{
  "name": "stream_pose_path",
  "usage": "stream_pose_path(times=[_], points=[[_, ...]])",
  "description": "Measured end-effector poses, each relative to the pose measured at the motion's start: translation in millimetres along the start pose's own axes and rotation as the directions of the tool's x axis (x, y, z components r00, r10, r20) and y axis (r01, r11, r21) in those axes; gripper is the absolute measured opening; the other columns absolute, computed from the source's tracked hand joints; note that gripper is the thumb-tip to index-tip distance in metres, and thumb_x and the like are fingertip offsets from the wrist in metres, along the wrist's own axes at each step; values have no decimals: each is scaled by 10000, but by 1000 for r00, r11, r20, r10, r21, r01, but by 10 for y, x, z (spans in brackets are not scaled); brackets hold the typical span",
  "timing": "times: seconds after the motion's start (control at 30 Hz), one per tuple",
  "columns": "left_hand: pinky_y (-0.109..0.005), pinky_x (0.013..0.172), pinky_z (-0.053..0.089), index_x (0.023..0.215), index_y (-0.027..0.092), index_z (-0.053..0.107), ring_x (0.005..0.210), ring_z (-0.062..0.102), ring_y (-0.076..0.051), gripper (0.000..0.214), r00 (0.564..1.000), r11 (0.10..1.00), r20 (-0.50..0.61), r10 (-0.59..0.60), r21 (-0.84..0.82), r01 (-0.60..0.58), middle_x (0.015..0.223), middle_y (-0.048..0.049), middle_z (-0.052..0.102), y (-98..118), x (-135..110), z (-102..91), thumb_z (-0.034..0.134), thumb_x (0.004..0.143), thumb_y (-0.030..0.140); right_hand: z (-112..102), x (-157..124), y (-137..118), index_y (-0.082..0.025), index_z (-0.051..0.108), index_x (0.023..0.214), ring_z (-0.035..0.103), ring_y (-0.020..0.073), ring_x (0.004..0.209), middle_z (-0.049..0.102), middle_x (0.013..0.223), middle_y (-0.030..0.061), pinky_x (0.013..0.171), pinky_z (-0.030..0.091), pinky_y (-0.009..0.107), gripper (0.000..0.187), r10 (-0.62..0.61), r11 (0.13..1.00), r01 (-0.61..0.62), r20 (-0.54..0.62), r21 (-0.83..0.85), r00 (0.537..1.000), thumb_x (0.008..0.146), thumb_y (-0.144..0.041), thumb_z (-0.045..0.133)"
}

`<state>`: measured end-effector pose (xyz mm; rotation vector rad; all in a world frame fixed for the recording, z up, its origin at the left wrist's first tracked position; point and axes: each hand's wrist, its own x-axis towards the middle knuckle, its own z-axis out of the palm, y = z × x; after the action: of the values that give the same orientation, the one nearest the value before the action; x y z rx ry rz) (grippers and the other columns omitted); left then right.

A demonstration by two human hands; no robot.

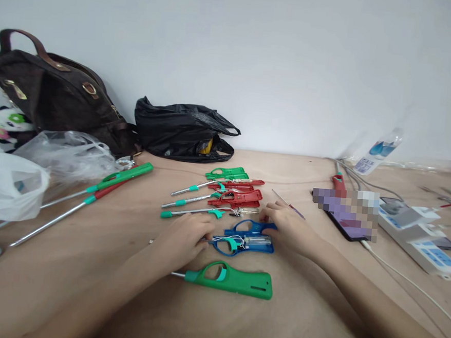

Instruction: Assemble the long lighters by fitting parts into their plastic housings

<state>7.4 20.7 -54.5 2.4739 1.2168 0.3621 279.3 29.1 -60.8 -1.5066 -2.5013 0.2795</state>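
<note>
An opened blue gas lighter (243, 246) lies between my hands, its clear fuel tank, white wires and teal trigger exposed. My left hand (190, 233) pinches around its front end, partly hiding the metal tube. Just behind it is the other blue casing half (250, 226), and the curled fingers of my right hand (283, 222) grip its right end. Nearer to me rests a closed green gas lighter (236, 282). Farther back, red casing halves (239, 197) and a green casing half (227, 173) lie among metal tubes with teal collars.
Two assembled lighters (124, 176) lie at left, beside white plastic bags (8, 184). A black bag (185, 130) and a dark backpack (76, 97) stand against the wall. On the right are a screwdriver (294, 210), a phone (345, 218), a power strip (417, 239), cables and a bottle (379, 151).
</note>
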Motion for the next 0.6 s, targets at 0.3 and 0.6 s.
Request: stream_pose_path(times=[0.3,0.6], points=[[-285,661,374,683,195,532,758,571,-208,175,999,1000,-19,26,11,-26,771,-3,592,-45,-6,60,507,685,22,-77,-6,-60,-180,553,765,554,192,789,621,824,53,700,387,292,151,7,996,-2,-61,89,998,717,-40,527],[-271,656,392,656,184,547,728,568,-190,146,998,995,55,-20,-93,25,719,-7,613,-37,23,-1,495,658,48,-21,-112,-242,-164,493,1072,573,212,766,644,924,103,609,355,290,217,-109,994,109,-49,2,993,904,-146,357]])
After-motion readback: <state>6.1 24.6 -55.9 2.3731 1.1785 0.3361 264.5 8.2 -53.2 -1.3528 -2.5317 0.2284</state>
